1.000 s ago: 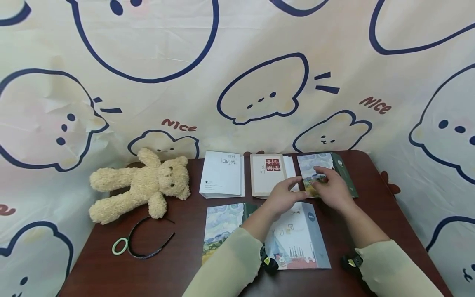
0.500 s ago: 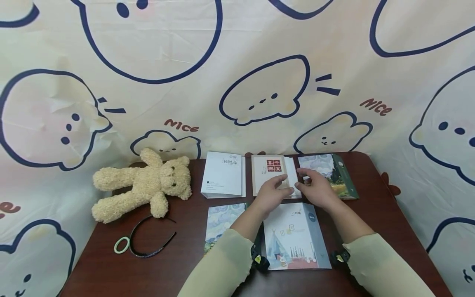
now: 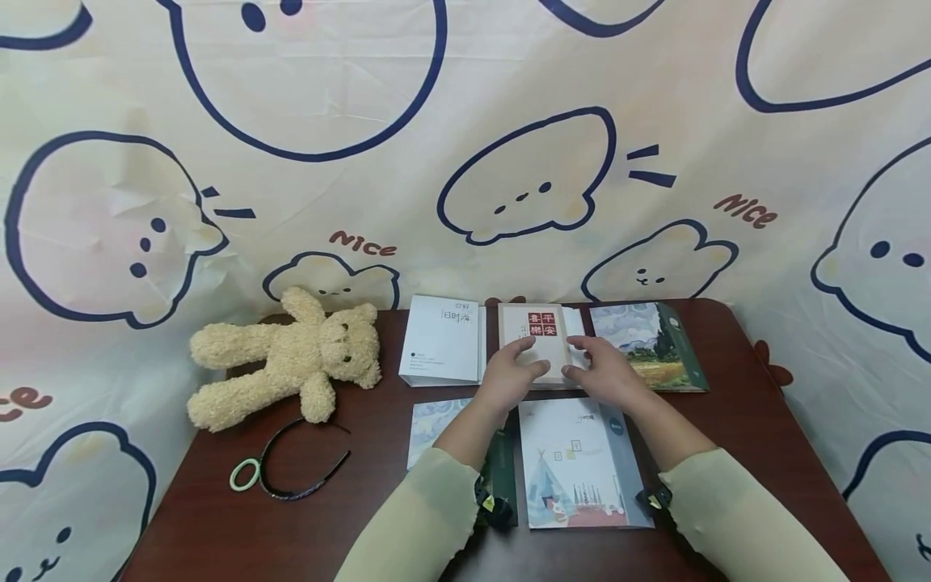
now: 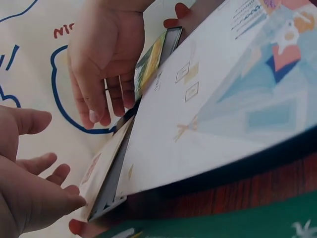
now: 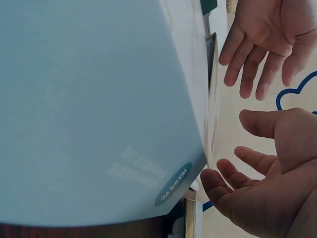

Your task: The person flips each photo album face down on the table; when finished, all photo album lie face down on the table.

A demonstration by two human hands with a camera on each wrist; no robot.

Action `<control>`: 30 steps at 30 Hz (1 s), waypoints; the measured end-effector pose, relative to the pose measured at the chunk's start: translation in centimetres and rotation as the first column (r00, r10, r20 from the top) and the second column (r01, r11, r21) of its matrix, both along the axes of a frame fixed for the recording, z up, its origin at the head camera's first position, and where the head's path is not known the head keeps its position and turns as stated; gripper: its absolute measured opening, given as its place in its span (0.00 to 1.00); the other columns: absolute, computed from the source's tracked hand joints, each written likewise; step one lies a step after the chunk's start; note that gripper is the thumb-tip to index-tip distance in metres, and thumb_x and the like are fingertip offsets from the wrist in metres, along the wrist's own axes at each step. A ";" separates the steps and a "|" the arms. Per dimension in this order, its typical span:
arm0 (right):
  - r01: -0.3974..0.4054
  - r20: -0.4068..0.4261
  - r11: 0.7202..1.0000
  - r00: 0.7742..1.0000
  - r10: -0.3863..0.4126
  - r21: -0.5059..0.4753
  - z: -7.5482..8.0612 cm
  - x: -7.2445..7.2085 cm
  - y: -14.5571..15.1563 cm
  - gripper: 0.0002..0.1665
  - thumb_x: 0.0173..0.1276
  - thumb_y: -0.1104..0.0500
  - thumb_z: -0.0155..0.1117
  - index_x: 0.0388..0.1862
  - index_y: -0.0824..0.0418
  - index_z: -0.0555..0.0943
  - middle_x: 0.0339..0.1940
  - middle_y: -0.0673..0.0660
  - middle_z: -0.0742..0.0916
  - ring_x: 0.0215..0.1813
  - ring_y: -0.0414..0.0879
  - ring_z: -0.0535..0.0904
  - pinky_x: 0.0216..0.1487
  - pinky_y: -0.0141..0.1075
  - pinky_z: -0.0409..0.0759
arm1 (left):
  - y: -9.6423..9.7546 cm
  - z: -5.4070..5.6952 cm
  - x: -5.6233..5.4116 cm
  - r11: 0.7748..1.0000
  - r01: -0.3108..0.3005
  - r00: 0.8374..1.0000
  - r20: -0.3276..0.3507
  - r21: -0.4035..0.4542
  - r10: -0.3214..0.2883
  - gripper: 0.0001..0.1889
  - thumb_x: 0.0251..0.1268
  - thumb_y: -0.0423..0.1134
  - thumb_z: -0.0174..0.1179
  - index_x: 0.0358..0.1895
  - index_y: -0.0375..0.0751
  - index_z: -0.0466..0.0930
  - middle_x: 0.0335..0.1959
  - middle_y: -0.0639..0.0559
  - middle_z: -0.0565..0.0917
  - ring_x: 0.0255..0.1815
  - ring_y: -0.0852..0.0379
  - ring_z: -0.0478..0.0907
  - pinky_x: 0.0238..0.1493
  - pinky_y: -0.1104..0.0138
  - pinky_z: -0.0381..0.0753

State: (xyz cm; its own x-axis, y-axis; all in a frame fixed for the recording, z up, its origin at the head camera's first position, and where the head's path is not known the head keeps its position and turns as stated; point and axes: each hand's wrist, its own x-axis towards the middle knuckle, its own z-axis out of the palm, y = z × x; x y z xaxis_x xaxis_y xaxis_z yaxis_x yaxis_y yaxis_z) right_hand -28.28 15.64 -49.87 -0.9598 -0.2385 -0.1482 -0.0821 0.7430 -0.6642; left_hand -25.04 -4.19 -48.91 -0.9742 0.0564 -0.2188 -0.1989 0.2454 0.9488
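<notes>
In the head view my left hand (image 3: 505, 378) and right hand (image 3: 607, 373) hover at either side of a beige-covered book (image 3: 554, 349) with a red four-character block on its front. Both hands have spread, relaxed fingers and grip nothing. In the left wrist view my left fingers (image 4: 54, 173) lie close beside the beige book (image 4: 101, 168); whether they touch it I cannot tell. In the right wrist view my right hand (image 5: 267, 173) is held near the book row, palm visible. Nearer me lies a white and blue book (image 3: 570, 477) with a tent picture.
A white book (image 3: 440, 343) stands left of the beige one; a landscape-painting book (image 3: 640, 347) lies right. Another painting book (image 3: 436, 424) is partly under my left arm. A teddy bear (image 3: 291, 356), black headband (image 3: 291, 493) and pale green ring (image 3: 244, 474) sit at left.
Both hands have moved left, from the landscape-painting book at back right to the beige book. That painting book is now uncovered. The books stay in place.
</notes>
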 end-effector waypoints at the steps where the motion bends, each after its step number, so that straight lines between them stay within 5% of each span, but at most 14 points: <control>1: -0.004 0.001 1.000 1.000 0.004 0.002 -0.1 -0.1 0.0 0.37 0.75 0.51 0.65 0.79 0.61 0.68 0.75 0.68 0.72 0.71 0.69 0.72 0.64 0.62 0.76 | -0.1 0.0 0.0 1.000 -0.009 1.000 0.003 0.001 0.009 0.32 0.69 0.47 0.66 0.76 0.49 0.72 0.78 0.45 0.69 0.79 0.39 0.61 0.72 0.40 0.67; 10: 0.000 0.012 0.999 1.000 -0.001 0.032 -0.7 -0.5 -0.5 0.42 0.73 0.50 0.66 0.80 0.61 0.65 0.79 0.70 0.67 0.75 0.70 0.67 0.69 0.65 0.70 | -1.4 -0.1 -0.5 0.997 -0.078 0.997 -0.007 -0.014 0.078 0.34 0.68 0.44 0.67 0.77 0.48 0.70 0.79 0.41 0.66 0.80 0.38 0.59 0.74 0.42 0.64; 18: -0.031 -0.001 0.998 1.000 0.031 0.046 -0.8 -0.6 -1.1 0.44 0.71 0.50 0.69 0.80 0.64 0.64 0.79 0.71 0.67 0.78 0.71 0.62 0.73 0.67 0.63 | -2.1 -0.5 -0.5 0.995 -0.083 0.997 0.001 0.061 0.083 0.41 0.67 0.42 0.66 0.81 0.43 0.59 0.81 0.37 0.61 0.82 0.39 0.55 0.77 0.46 0.60; 30: -0.037 0.031 0.998 0.999 0.035 0.049 -0.7 -0.9 -1.2 0.44 0.72 0.52 0.67 0.81 0.66 0.62 0.79 0.72 0.66 0.79 0.70 0.60 0.75 0.65 0.61 | -3.1 -1.7 -1.4 0.977 -0.036 0.999 0.036 0.211 0.029 0.42 0.70 0.37 0.66 0.83 0.39 0.55 0.76 0.40 0.69 0.73 0.42 0.71 0.73 0.49 0.68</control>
